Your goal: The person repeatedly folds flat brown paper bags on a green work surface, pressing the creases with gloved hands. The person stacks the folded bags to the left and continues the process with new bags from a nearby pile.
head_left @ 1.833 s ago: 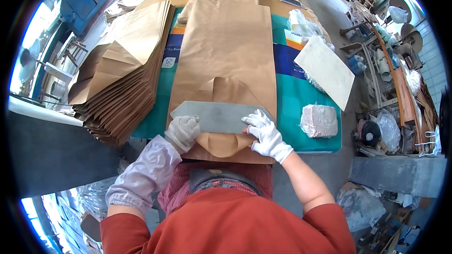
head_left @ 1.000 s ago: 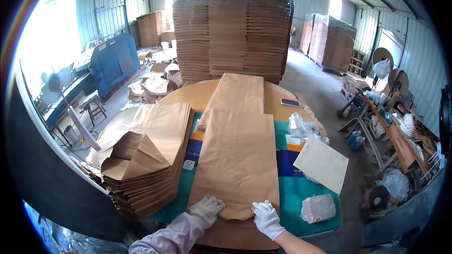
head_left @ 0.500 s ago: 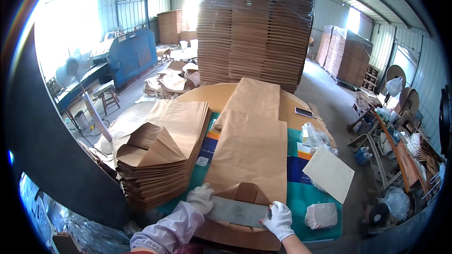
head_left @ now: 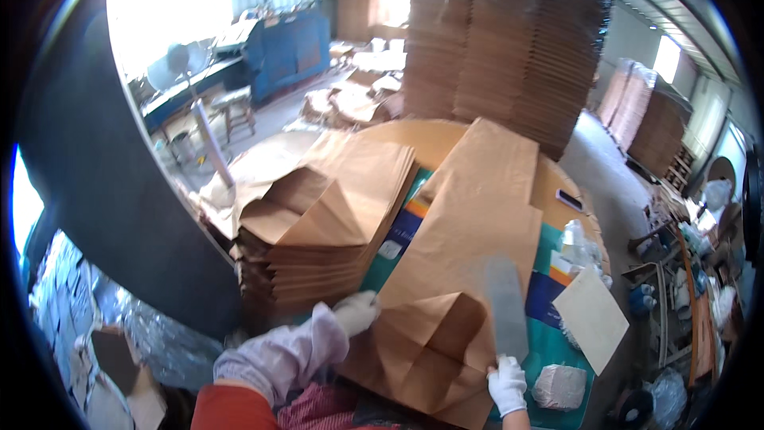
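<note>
Taking the person as six o'clock, I see a film-wrapped brown stack (head_left: 501,48) towering at twelve, beyond the worktop (head_left: 418,134). Over the worktop's near part runs a teal cover (head_left: 553,243) with navy and orange bands; it bears pale printing and a white square mark, the lettering too blurred to read from here. A pile of brown paper bags (head_left: 318,263) stands at nine o'clock. Down the middle, from twelve to six, lies the paper bag (head_left: 461,267) being worked on, its near end spread into a diamond. A pale board (head_left: 590,318) sits at four, and a grey plate (head_left: 506,310) slants across the bag's right side. Near five is a white wrapped block (head_left: 559,387). The gloved left hand (head_left: 356,313) is at seven, by the bag's left edge; I can't tell whether it grips anything. The gloved right hand (head_left: 507,385), at five, is closed around the plate's near end. A phone (head_left: 569,200) lies at one.
</note>
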{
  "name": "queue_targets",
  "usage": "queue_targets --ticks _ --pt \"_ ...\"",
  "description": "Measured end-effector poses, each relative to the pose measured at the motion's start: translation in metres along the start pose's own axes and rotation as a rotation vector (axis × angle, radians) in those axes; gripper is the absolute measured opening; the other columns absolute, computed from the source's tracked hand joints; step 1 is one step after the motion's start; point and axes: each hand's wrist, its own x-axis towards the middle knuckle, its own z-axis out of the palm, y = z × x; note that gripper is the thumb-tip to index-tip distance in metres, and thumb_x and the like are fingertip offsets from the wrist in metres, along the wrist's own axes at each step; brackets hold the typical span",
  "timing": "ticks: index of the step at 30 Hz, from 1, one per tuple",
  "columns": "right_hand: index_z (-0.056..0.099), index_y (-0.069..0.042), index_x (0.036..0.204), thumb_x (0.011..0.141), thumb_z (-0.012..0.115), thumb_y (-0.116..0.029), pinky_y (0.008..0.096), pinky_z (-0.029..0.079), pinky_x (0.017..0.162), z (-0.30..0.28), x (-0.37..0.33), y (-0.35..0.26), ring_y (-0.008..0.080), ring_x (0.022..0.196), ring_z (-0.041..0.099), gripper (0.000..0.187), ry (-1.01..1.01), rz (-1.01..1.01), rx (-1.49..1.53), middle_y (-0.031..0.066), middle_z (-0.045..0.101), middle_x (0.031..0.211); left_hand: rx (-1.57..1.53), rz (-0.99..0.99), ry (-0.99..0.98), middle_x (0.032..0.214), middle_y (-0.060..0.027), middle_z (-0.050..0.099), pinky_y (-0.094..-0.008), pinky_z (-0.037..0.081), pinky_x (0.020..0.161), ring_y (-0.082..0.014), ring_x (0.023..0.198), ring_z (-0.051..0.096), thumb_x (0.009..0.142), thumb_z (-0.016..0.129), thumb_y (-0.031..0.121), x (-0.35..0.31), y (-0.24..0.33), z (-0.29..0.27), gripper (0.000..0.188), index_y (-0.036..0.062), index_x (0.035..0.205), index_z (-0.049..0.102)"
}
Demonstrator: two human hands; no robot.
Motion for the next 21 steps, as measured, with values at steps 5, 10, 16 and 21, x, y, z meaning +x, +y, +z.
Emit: queue_targets --ticks 5,10,16,21 --pt "0.070 -0.003 0.103 0.085 0.072 -0.014 0.0495 0.055 0.078 -0.005 0.002 -0.033 0.0408 0.088 0.070 0.021 0.135 -0.222 0.413 0.0209 0.070 0.090 0.110 0.545 0.269 0.092 -0.0019 0.076 -0.0362 0.058 0.077 -0.0196 0.085 0.073 0.090 0.066 0.017 -0.002 0.057 -0.100 0.011 0.0158 0.093 0.076" --pt "0.064 0.002 0.131 0.095 0.059 -0.007 0.0345 0.053 0.080 -0.068 0.086 -0.195 0.0186 0.090 0.065 0.037 0.047 -0.468 0.921 0.0112 0.070 0.099 0.275 0.450 0.729 0.092 -0.0142 0.071 -0.0395 0.057 0.077 -0.0261 0.081 0.070 0.099 0.062 0.021 0.066 0.038 -0.261 0.013 0.0134 0.099 0.072" --pt "0.062 -0.015 0.138 0.095 0.059 -0.013 0.0390 0.053 0.097 -0.090 0.131 -0.373 0.0372 0.114 0.068 0.043 -0.042 -0.547 0.678 0.0179 0.070 0.126 0.390 -0.015 0.739 0.098 -0.0178 0.072 -0.0418 0.055 0.074 -0.0299 0.081 0.070 0.103 0.060 0.028 0.107 -0.088 -0.376 0.022 0.0077 0.111 0.067" --pt "0.071 -0.025 0.120 0.098 0.056 -0.026 0.0476 0.056 0.090 -0.007 0.116 -0.382 0.0381 0.106 0.069 0.027 -0.096 -0.687 0.194 0.0163 0.068 0.116 0.292 -0.214 0.601 0.104 -0.0165 0.069 -0.0416 0.053 0.081 -0.0281 0.088 0.067 0.105 0.057 0.030 0.112 -0.184 -0.319 0.030 0.0074 0.124 0.062"
